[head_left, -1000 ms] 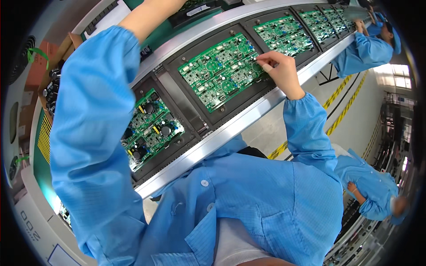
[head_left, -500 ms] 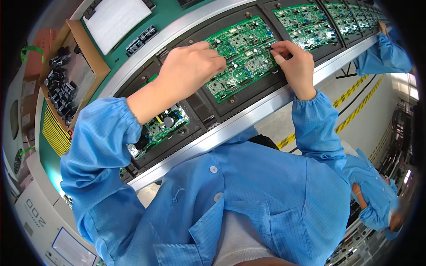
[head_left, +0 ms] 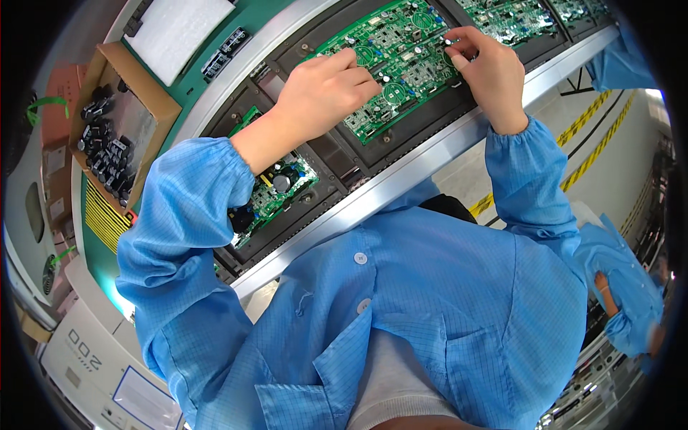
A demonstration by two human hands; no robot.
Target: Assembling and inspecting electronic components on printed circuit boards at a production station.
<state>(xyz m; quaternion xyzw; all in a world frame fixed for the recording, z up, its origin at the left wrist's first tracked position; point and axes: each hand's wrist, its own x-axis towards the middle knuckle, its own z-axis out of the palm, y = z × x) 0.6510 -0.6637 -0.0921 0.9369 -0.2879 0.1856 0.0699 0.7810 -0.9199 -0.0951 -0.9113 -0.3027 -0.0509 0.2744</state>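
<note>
A green circuit board [head_left: 401, 118], crowded with small parts, sits in a black carrier frame [head_left: 380, 161]. Over its left side is my left hand [head_left: 326, 93], fingers curled together and pointing down at the board. Whatever these fingertips hold, if anything, is hidden behind the hand. My right hand [head_left: 496, 79] reaches to the board's right side, thumb and index finger bent toward each other in a pinch beside small parts. What lies in that pinch is too small to make out. Below my left wrist, another board [head_left: 276, 193] carries a large round black part.
More boards in carriers [head_left: 512, 21] run off along the metal rail [head_left: 358, 193]. At left, a cardboard box [head_left: 154, 93] holds many black cylindrical parts. Black parts [head_left: 226, 54] and a white sheet [head_left: 175, 36] rest on the green bench. A person in blue [head_left: 620, 279] is at right.
The whole view has shifted, so most things sit farther right and the boards higher up. Both hands stay over the same board, the right one still pinched at its right side.
</note>
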